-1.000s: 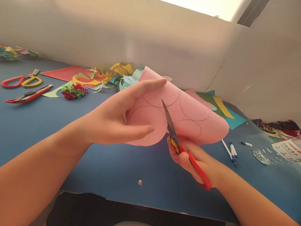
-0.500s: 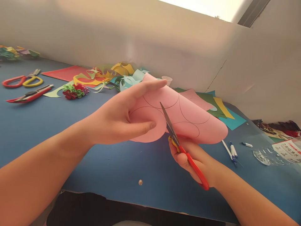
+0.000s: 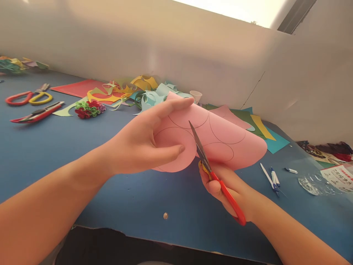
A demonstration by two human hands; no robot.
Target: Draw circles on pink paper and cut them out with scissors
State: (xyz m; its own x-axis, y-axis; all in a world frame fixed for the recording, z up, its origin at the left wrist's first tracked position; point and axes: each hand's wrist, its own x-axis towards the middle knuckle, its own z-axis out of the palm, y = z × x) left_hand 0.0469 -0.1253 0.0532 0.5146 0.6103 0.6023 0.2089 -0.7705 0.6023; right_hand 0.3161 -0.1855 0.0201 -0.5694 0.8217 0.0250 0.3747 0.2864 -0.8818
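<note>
Above blue bench (image 3: 132,200), I pinch pink paper (image 3: 215,129) by left side in left hand (image 3: 143,140); right hand (image 3: 238,184) grasps scissors (image 3: 204,162), blades (image 3: 196,140) beside circle (image 3: 189,145). Step seems cutting its outline; next move likely calls for turning paper into blades.

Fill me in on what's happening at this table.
A person is cutting pink paper marked with drawn circles. The left hand holds the paper between thumb and fingers, while the right hand holds scissors with the blades at one circle's edge. That circle is only partly cut out; others remain uncut. Pliers and a small bunch of flowers lie off to the left on the blue table.
</note>
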